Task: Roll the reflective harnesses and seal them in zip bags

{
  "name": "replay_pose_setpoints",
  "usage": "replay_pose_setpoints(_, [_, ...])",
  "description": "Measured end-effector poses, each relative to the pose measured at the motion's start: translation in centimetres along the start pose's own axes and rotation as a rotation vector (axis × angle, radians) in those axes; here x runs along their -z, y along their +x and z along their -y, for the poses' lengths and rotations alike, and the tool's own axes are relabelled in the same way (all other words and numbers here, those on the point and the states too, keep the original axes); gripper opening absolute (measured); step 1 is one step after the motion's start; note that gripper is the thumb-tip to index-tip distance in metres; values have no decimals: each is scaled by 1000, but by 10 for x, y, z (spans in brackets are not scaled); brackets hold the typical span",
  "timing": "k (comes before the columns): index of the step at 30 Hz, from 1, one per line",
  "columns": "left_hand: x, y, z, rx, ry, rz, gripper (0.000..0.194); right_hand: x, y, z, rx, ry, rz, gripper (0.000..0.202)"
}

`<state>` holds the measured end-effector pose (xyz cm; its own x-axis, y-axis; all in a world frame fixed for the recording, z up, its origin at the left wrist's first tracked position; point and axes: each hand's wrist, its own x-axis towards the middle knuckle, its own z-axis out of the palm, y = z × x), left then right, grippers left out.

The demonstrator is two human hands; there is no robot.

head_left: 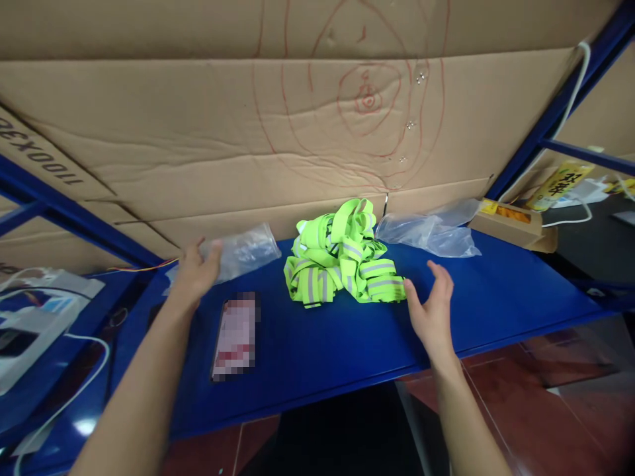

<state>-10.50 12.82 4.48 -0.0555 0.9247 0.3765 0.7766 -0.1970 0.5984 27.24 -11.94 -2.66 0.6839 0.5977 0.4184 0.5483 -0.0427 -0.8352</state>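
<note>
A heap of neon yellow-green reflective straps point(347, 254) with grey stripes lies in the middle of the blue shelf point(317, 350). My left hand point(197, 268), fingers apart and holding nothing, hovers by a clear plastic bag point(248, 252) left of the heap. Just right of the straps is my right hand point(431, 307), its thumb and fingers spread, with nothing in it. The thumb is close to the rightmost strap; whether it touches, I cannot tell. Another clear plastic bag point(431, 233) lies behind my right hand.
A phone point(235, 337) with a blurred screen lies below my left hand. Cardboard point(198, 132) with red drawn rings stands behind the shelf. At the right are an open cardboard box point(510, 228) and a yellow package point(560, 185). A white box point(44, 330) with cables is at the left.
</note>
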Motion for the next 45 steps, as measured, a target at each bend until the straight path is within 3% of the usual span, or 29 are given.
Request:
replay_pose_setpoints(3, [-5,-25,-13,-27,110,18,70,-1,10,26,236,-142,-14,52])
replay_pose_setpoints(7, [-22,-62,-43,-162,185,91,71,-27,10,52,537,-307,355,49])
replay_pose_setpoints(11, [-45,-103,-72,-384,188,355,62,-50,19,41,660,-595,624,53])
replay_pose_setpoints(13, [-55,-121,-82,-418,156,440,75,-51,29,31,634,-682,644,46])
replay_pose_setpoints(15, [-62,-131,-88,-385,56,494,75,-48,39,27,613,-741,592,45])
replay_pose_setpoints(18, [-62,-131,-90,-296,-91,473,45,-45,44,35,649,-770,503,50])
replay_pose_setpoints(20, [-58,-124,-90,-224,-185,453,30,-49,42,49,710,-667,535,49])
replay_pose_setpoints(22, [-54,-118,-90,-143,-305,457,30,-59,38,64,732,-478,610,49])
replay_pose_setpoints(26, [-51,-112,-88,51,-583,506,39,-86,35,83,581,-101,822,67])
replay_pose_setpoints(28, [-49,-114,-86,168,-688,555,48,-95,35,84,409,76,900,61])
replay_pose_setpoints(32, [-41,-123,-80,299,-993,787,66,-96,35,79,85,296,747,34])
replay_pose_setpoints(35, [-36,-125,-75,173,-1099,921,101,-90,34,79,-195,405,661,33])
replay_pose_setpoints(38, [-33,-120,-69,47,-961,1025,94,-91,29,80,-509,525,701,39])
replay_pose_setpoints(40, [-32,-118,-67,-17,-835,1055,99,-95,22,80,-572,561,708,41])
replay_pose_setpoints(43, [-30,-121,-68,-167,-606,898,118,-100,12,78,-556,569,675,42])
replay_pose_setpoints(45, [-32,-126,-71,-198,-548,760,102,-102,8,78,-507,599,694,48])
